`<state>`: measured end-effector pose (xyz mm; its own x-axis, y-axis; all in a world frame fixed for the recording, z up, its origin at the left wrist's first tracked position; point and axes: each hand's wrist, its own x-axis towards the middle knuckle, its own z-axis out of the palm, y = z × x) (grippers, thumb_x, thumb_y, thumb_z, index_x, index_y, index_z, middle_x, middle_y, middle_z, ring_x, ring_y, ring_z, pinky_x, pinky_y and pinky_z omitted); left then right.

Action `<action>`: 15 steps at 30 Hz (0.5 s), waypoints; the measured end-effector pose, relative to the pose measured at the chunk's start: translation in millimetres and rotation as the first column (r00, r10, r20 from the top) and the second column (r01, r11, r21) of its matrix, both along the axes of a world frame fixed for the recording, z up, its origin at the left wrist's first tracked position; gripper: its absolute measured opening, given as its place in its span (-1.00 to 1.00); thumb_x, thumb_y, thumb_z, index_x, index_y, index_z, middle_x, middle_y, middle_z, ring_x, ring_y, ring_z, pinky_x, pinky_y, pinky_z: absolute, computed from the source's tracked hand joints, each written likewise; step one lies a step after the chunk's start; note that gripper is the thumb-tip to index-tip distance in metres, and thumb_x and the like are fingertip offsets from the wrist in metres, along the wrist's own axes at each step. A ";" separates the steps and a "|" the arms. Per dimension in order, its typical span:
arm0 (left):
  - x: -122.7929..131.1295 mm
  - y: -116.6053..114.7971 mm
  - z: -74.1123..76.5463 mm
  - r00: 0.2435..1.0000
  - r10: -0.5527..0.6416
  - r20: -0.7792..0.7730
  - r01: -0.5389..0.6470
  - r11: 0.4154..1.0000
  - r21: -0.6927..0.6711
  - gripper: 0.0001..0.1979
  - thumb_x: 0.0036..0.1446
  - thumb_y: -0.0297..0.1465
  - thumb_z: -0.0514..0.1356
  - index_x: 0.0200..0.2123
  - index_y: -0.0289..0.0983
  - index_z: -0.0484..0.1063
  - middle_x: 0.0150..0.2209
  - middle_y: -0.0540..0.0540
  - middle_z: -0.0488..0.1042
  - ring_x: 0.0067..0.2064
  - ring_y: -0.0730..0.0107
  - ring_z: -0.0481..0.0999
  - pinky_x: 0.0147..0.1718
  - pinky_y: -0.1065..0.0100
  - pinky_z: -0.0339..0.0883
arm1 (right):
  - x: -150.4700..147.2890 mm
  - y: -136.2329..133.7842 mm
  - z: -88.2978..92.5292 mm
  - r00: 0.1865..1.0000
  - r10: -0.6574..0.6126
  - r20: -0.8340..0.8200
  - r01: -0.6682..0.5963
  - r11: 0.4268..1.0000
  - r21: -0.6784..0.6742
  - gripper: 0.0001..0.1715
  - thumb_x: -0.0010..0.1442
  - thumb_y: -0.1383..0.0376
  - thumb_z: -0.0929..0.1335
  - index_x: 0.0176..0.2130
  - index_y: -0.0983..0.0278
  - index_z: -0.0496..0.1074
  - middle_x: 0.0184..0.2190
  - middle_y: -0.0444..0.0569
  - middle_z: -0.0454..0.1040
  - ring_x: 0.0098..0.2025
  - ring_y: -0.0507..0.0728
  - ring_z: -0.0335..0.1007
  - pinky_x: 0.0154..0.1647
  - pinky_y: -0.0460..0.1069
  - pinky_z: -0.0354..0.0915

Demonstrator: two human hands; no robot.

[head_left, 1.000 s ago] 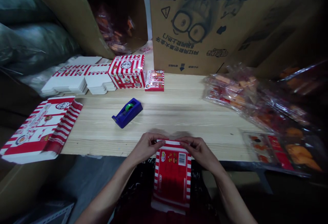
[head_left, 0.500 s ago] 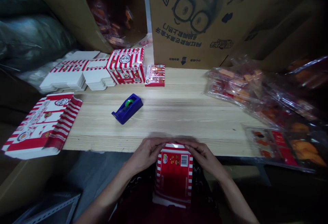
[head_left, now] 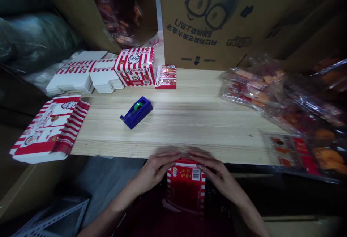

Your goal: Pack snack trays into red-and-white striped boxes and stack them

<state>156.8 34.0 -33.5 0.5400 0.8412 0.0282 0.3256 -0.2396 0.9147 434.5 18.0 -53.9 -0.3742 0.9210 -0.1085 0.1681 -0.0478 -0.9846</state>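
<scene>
The left hand (head_left: 154, 170) and the right hand (head_left: 220, 176) sit close together, their fingers curled inward over the top end of a red-and-white striped paperboard carton (head_left: 185, 188), holding it between them. The carton lies just off the near edge of a pale wooden table (head_left: 206, 135), with its red barcode panel facing up and its lower end reaching down toward the person. Ahead and to the left of the hands, a blue tape dispenser (head_left: 136, 113) sits on the table. Farther ahead stand an assembled striped box (head_left: 135, 67) and a small windowed box (head_left: 165, 77), beside stacks of flat white cartons (head_left: 73, 79). Well left of the left hand lies a flattened striped carton (head_left: 48, 130). Right of the right hand are clear bags of orange snacks (head_left: 252, 88), and a large printed cardboard carton (head_left: 217, 23) rises straight ahead.
</scene>
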 end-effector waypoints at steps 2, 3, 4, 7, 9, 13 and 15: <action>-1.7 -7.9 0.2 0.998 0.052 0.019 -0.053 0.995 0.087 -0.53 0.41 -0.50 0.10 0.27 0.05 0.43 0.21 -0.09 0.54 0.20 0.19 0.55 0.16 0.12 0.48 | -7.5 -4.4 5.5 0.990 -0.111 -0.082 0.106 0.993 -0.059 -0.70 0.39 0.07 0.37 0.07 -0.09 0.60 0.23 -0.09 0.52 0.34 0.31 0.32 0.43 0.38 0.13; -3.0 -11.2 2.9 0.998 0.065 0.024 -0.068 0.986 0.151 -0.50 0.40 -0.54 0.10 0.28 0.04 0.42 0.21 -0.10 0.53 0.20 0.19 0.54 0.15 0.14 0.49 | -11.6 -5.8 10.0 0.977 -0.173 -0.122 0.160 0.981 -0.107 -0.70 0.36 0.06 0.40 0.05 -0.08 0.61 0.20 -0.07 0.54 0.31 0.32 0.35 0.40 0.37 0.19; -4.4 -13.6 6.9 0.998 0.066 0.022 -0.069 0.974 0.218 -0.46 0.38 -0.57 0.11 0.30 0.03 0.39 0.22 -0.11 0.53 0.21 0.19 0.53 0.15 0.13 0.48 | -15.5 -6.4 15.6 0.962 -0.226 -0.151 0.202 0.966 -0.161 -0.69 0.32 0.04 0.43 0.04 -0.07 0.61 0.17 -0.05 0.56 0.26 0.32 0.40 0.35 0.35 0.27; -7.3 -17.1 21.7 1.000 0.023 -0.021 -0.014 0.935 0.354 -0.33 0.33 -0.65 0.12 0.39 0.01 0.25 0.24 -0.12 0.51 0.23 0.18 0.52 0.20 0.11 0.46 | -24.4 -4.6 33.2 0.946 -0.277 -0.167 0.222 0.932 -0.285 -0.63 0.22 0.00 0.50 0.02 -0.07 0.60 0.04 -0.04 0.62 0.08 0.31 0.52 0.14 0.28 0.46; -7.7 -18.1 28.6 0.998 -0.001 -0.058 0.024 0.921 0.389 -0.29 0.31 -0.67 0.11 0.42 0.00 0.19 0.25 -0.13 0.50 0.23 0.19 0.52 0.21 0.10 0.46 | -26.2 -1.5 41.0 0.950 -0.274 -0.147 0.224 0.930 -0.291 -0.63 0.18 -0.01 0.53 -0.01 -0.06 0.61 0.00 -0.05 0.62 0.05 0.29 0.52 0.11 0.25 0.48; -7.1 -22.2 31.6 0.997 -0.011 -0.078 0.044 0.902 0.430 -0.28 0.30 -0.69 0.10 0.42 -0.04 0.19 0.24 -0.15 0.50 0.24 0.21 0.51 0.21 0.13 0.47 | -21.8 2.1 39.9 0.938 -0.224 -0.265 0.080 0.883 -0.463 -0.53 0.17 0.10 0.55 0.08 -0.04 0.57 0.08 -0.07 0.60 0.11 0.26 0.53 0.22 0.22 0.41; -7.0 -24.6 31.5 0.997 -0.011 -0.071 0.041 0.898 0.438 -0.30 0.30 -0.70 0.09 0.41 -0.06 0.21 0.24 -0.17 0.50 0.25 0.21 0.50 0.21 0.14 0.47 | -18.7 1.1 34.2 0.890 -0.235 -0.391 -0.044 0.809 -0.586 -0.46 0.17 0.19 0.55 0.14 0.01 0.54 0.11 -0.05 0.60 0.05 0.21 0.58 0.18 0.15 0.44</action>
